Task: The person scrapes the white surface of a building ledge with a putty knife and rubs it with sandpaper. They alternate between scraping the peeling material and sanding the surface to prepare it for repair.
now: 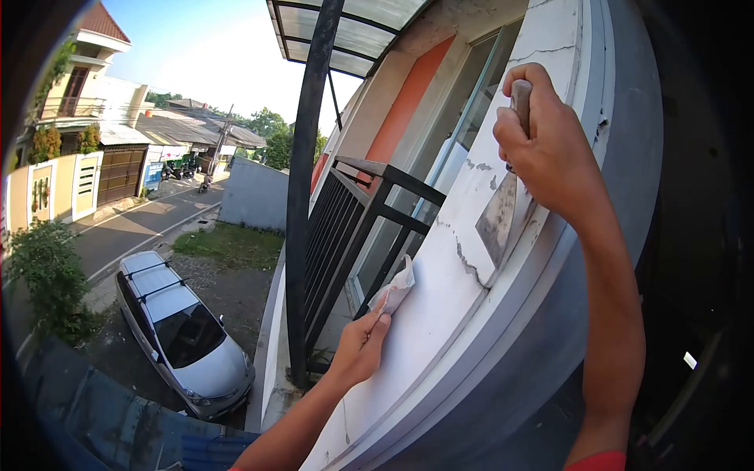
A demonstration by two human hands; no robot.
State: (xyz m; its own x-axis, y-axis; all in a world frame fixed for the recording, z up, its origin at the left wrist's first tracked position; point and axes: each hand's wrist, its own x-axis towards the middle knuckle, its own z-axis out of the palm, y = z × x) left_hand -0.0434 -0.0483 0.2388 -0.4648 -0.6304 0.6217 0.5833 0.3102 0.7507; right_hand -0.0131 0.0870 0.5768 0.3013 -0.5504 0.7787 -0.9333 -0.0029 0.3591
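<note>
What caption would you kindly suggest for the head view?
Right hand holds a flat metal scraper at a cracked white wall; left hand, a crumpled whitish sheet.

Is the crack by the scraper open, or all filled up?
Open: the crack shows as a dark, jagged line in the white wall beside the scraper.

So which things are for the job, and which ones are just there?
Seem part of the job:
flat-bladed tool, in the right hand
pale crumpled thing, in the left hand; I can't tell what it is
cracked white wall, behind the blade

Probably just there:
silver car, on the ground below
black railing, beside the wall
green bush, near the road
</note>
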